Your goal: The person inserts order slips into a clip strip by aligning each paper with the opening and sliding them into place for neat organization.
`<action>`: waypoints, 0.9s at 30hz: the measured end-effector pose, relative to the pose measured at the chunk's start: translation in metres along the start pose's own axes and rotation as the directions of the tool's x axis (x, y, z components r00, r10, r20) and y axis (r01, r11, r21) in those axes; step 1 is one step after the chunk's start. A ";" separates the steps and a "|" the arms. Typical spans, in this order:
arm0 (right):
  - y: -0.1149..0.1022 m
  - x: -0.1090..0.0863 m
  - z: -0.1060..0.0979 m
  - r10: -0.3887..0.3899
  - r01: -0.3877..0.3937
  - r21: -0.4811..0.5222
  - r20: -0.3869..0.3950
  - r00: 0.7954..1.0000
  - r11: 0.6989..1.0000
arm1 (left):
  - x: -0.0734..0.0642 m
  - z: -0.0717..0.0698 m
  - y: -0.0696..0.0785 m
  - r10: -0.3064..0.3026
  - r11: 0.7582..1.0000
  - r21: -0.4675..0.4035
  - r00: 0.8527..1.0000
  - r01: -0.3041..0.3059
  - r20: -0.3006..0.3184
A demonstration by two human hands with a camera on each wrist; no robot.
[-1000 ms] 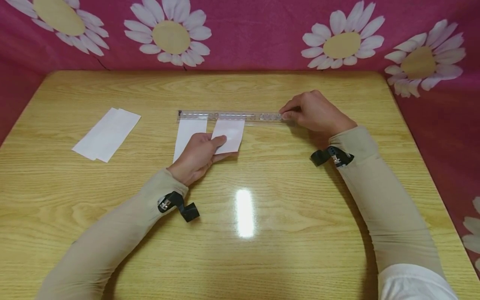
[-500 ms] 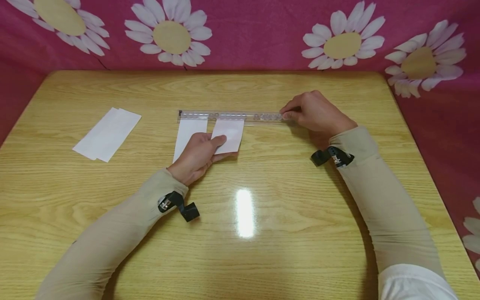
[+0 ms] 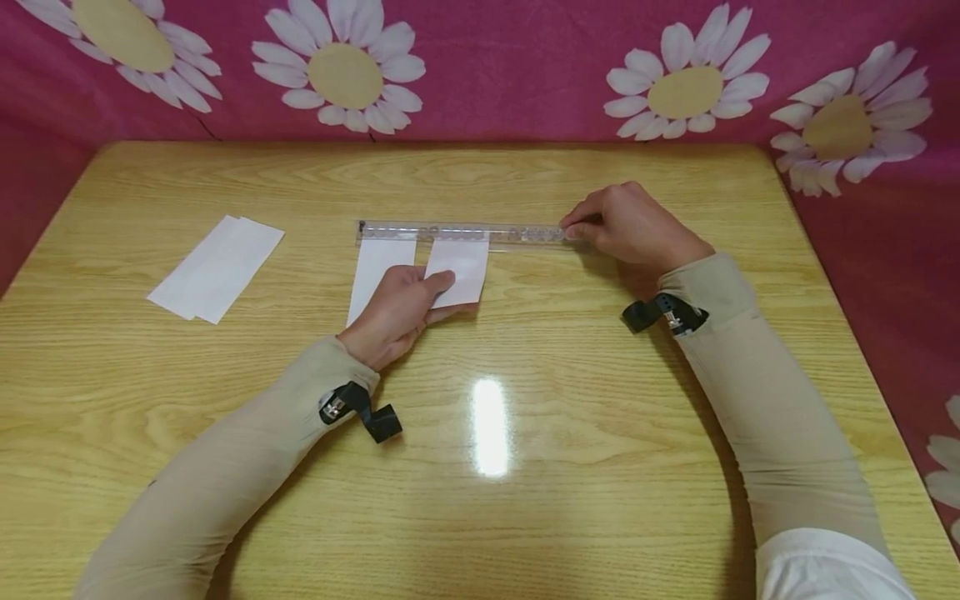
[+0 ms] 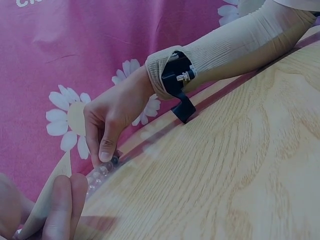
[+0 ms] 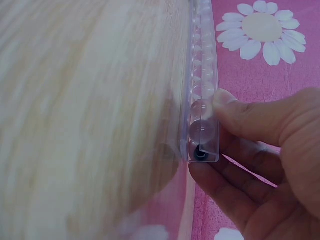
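A long clear plastic channel [image 3: 501,234] with a row of clear balls inside lies crosswise toward the back of the table. My right hand [image 3: 636,223] pinches its right end; in the right wrist view, a black ball [image 5: 200,152] sits at that end, with the thumb on one side and fingers below. My left hand [image 3: 397,302] holds a white paper slip [image 3: 465,271] between thumb and fingers, its far edge meeting the channel. A second white slip [image 3: 377,265] also reaches the channel, partly hidden behind the left hand.
Two overlapping white paper slips [image 3: 217,268] lie at the left on the wooden table [image 3: 570,433]. A pink cloth with daisies [image 3: 510,67] hangs along the back and sides. Black straps [image 3: 367,410] dangle from the wrists.
Some balls near the channel's right part have shifted slightly rightward and sit closer together. Both hands and the paper slips stay in practically the same place.
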State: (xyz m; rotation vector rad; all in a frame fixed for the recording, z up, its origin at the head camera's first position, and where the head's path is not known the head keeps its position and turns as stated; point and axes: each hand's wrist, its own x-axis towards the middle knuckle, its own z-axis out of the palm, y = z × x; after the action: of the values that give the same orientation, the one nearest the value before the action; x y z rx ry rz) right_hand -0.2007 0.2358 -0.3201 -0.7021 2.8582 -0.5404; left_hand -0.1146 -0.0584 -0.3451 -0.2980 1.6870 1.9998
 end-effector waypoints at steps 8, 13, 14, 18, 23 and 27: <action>0.001 0.000 0.000 0.002 -0.002 0.002 0.004 1.000 1.000 | -0.001 0.000 0.002 -0.025 0.999 0.044 1.000 0.024 0.010; 0.001 -0.001 0.000 0.008 -0.008 0.009 0.008 1.000 1.000 | -0.001 -0.001 0.002 -0.023 0.999 0.038 1.000 0.023 0.008; 0.001 0.000 0.000 0.009 -0.009 0.010 0.009 1.000 1.000 | -0.001 -0.001 0.002 -0.022 0.999 0.034 1.000 0.022 0.007; 0.001 0.000 0.000 0.012 -0.012 0.011 0.007 1.000 1.000 | -0.002 -0.001 0.002 -0.022 0.999 0.029 1.000 0.022 0.001; 0.001 0.000 0.000 0.016 -0.016 0.012 0.004 1.000 1.000 | -0.002 -0.003 0.002 -0.020 1.000 0.014 1.000 0.020 -0.012; 0.000 0.000 0.000 0.013 -0.013 0.019 0.003 1.000 1.000 | -0.003 -0.005 0.003 -0.012 1.000 -0.026 1.000 0.011 -0.023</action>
State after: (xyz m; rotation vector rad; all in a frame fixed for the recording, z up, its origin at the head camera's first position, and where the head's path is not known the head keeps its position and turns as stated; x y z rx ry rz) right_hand -0.2006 0.2359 -0.3206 -0.6796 2.8490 -0.5634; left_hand -0.1138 -0.0639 -0.3424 -0.3408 1.6710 2.0183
